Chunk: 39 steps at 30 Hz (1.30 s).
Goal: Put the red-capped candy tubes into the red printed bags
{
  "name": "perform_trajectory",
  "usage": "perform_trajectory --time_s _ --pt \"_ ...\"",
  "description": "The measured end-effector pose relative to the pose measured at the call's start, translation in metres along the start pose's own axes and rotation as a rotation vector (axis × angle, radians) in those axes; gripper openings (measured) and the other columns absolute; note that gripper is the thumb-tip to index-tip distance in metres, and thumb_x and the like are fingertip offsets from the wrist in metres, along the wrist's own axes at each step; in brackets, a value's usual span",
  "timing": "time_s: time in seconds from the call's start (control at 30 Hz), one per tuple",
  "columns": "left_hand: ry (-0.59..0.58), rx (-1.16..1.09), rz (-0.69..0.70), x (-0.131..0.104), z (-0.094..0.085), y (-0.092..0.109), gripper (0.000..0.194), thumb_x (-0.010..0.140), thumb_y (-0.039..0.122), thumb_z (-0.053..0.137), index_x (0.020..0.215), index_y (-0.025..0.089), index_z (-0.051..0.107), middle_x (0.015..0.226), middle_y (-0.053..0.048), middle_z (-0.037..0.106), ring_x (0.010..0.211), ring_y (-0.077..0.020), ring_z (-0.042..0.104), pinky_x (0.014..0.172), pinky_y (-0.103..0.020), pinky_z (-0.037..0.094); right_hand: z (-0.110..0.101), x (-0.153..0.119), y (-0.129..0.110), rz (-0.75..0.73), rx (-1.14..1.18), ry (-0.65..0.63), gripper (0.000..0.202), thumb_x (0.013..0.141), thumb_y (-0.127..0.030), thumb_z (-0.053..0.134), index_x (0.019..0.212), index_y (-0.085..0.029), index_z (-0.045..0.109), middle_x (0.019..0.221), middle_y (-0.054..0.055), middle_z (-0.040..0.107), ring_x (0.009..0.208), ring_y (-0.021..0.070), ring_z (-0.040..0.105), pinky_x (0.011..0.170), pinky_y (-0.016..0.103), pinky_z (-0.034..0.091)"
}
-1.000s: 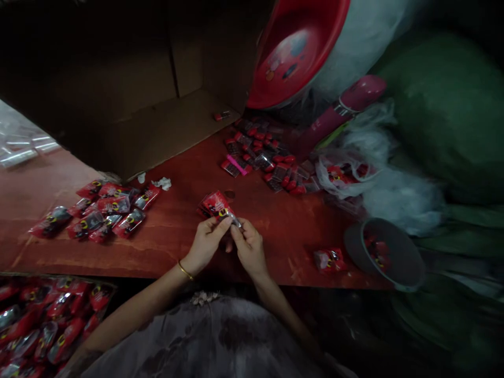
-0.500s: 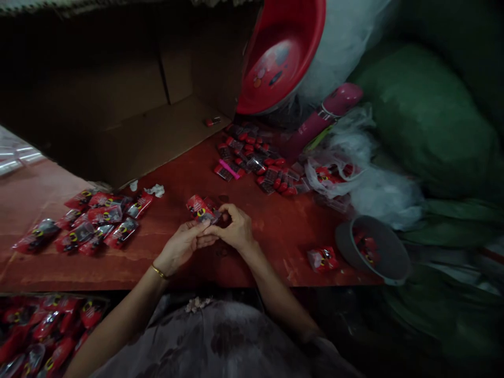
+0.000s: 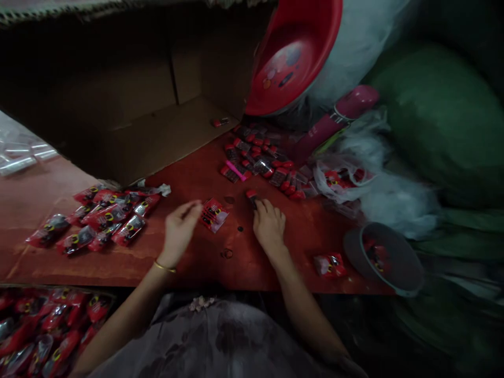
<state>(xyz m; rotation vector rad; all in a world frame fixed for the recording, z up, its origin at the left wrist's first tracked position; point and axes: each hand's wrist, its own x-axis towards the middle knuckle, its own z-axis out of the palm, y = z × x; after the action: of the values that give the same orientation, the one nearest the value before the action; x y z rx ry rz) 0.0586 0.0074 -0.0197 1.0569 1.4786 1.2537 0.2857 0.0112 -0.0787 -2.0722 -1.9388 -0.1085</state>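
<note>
My left hand (image 3: 180, 231) is raised over the red table, its fingers drawn together and blurred; whether anything is between them is too small to tell. Just right of it a red packet (image 3: 214, 214) lies flat on the table. My right hand (image 3: 270, 224) reaches forward, fingertips closed on a small dark container with a red end (image 3: 251, 195). Beyond it spreads a pile of similar small containers (image 3: 263, 167), with a pink strip (image 3: 236, 171) on top.
Filled red packets (image 3: 106, 215) lie at the left, and more fill a box (image 3: 51, 325) below. A large cardboard box (image 3: 157, 142), red basin (image 3: 291, 79), pink bottle (image 3: 334, 118), plastic bag (image 3: 342, 178), grey bowl (image 3: 384, 257) and single packet (image 3: 329, 264) surround the work area.
My hands have parted. The red packet they held now lies on the table. My right hand has moved right onto a small container, and my left hand has lifted off. The view has shifted slightly.
</note>
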Motion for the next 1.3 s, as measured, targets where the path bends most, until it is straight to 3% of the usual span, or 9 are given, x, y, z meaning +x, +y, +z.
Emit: perform_trajectory --time_s 0.13,0.3,0.43,0.63,0.73,0.9,1.0,1.13,1.3 --pt "-0.206 0.878 0.411 -0.004 0.034 -0.016 0.038 0.081 0.038 0.058 0.113 0.018 0.065 0.137 -0.015 0.048 0.133 -0.0351 0.034 0.109 -0.056 0.021 -0.005 -0.021 -0.014 -0.021 0.054 0.058 0.034 0.088 -0.026 0.047 0.117 -0.014 0.059 0.117 0.012 0.06 0.095 0.0262 0.051 0.083 0.04 0.036" --pt "-0.296 1.156 0.466 0.015 0.029 -0.025 0.031 0.086 0.03 0.051 0.112 0.027 0.066 0.138 -0.01 0.048 0.136 -0.0355 0.029 0.109 -0.058 0.018 -0.006 -0.03 -0.017 -0.035 0.221 0.197 0.028 0.087 -0.031 0.05 0.106 -0.015 0.064 0.11 0.01 0.063 0.099 0.0248 0.052 0.088 0.04 0.037" --pt "-0.274 0.949 0.459 0.017 0.023 -0.024 0.026 0.082 0.03 0.056 0.105 0.029 0.07 0.135 -0.009 0.051 0.135 -0.0331 0.031 0.11 -0.058 0.015 -0.012 -0.031 -0.031 -0.049 0.424 0.232 0.027 0.089 -0.033 0.048 0.103 -0.017 0.065 0.109 0.01 0.064 0.102 0.0237 0.054 0.089 0.039 0.039" --pt "-0.213 0.462 0.401 -0.008 0.027 -0.01 0.024 0.075 0.025 0.064 0.097 0.033 0.071 0.134 -0.004 0.053 0.136 -0.0288 0.031 0.113 -0.052 0.005 -0.02 -0.022 -0.062 0.088 1.045 -0.024 0.031 0.085 -0.041 0.052 0.1 -0.016 0.062 0.094 0.008 0.068 0.081 0.0173 0.062 0.076 0.029 0.048" --pt "-0.172 0.267 0.324 -0.018 0.028 0.002 0.04 0.07 0.025 0.071 0.11 0.03 0.067 0.134 -0.004 0.053 0.134 -0.0264 0.034 0.114 -0.044 0.011 -0.024 -0.017 -0.069 0.139 1.211 -0.024 0.025 0.086 -0.039 0.051 0.088 -0.018 0.064 0.083 0.003 0.068 0.077 0.0157 0.061 0.073 0.027 0.048" --pt "-0.277 -0.112 -0.08 -0.023 0.029 0.005 0.036 0.069 0.039 0.071 0.098 0.018 0.071 0.094 -0.006 0.071 0.083 -0.0192 0.063 0.08 -0.028 0.048 -0.029 -0.024 -0.07 0.107 1.223 0.008 0.023 0.087 -0.036 0.049 0.078 -0.018 0.06 0.071 0.0 0.061 0.065 0.0126 0.055 0.062 0.023 0.042" --pt "-0.24 -0.266 -0.166 -0.025 0.032 -0.002 0.027 0.063 0.038 0.076 0.076 0.015 0.073 0.073 -0.002 0.07 0.066 -0.0127 0.058 0.068 -0.023 0.047 -0.026 -0.032 -0.073 0.062 1.181 -0.001 0.027 0.088 -0.037 0.047 0.068 -0.019 0.052 0.06 -0.003 0.05 0.057 0.0105 0.046 0.055 0.022 0.036" --pt "-0.181 -0.376 -0.234 -0.029 0.036 -0.006 0.03 0.054 0.033 0.082 0.075 0.014 0.073 0.073 -0.001 0.071 0.065 -0.0104 0.058 0.068 -0.022 0.047 -0.021 -0.038 -0.08 0.097 1.129 0.037 0.034 0.09 -0.038 0.041 0.061 -0.02 0.042 0.055 -0.004 0.039 0.052 0.0101 0.038 0.052 0.023 0.032" --pt "-0.14 -0.537 -0.423 -0.029 0.036 0.002 0.042 0.042 0.035 0.087 0.073 0.013 0.071 0.074 -0.002 0.07 0.067 -0.0102 0.06 0.069 -0.022 0.049 -0.021 -0.033 -0.08 -0.008 1.038 0.043 0.029 0.093 -0.035 0.037 0.07 -0.02 0.048 0.067 0.0 0.053 0.063 0.0126 0.049 0.061 0.024 0.04"
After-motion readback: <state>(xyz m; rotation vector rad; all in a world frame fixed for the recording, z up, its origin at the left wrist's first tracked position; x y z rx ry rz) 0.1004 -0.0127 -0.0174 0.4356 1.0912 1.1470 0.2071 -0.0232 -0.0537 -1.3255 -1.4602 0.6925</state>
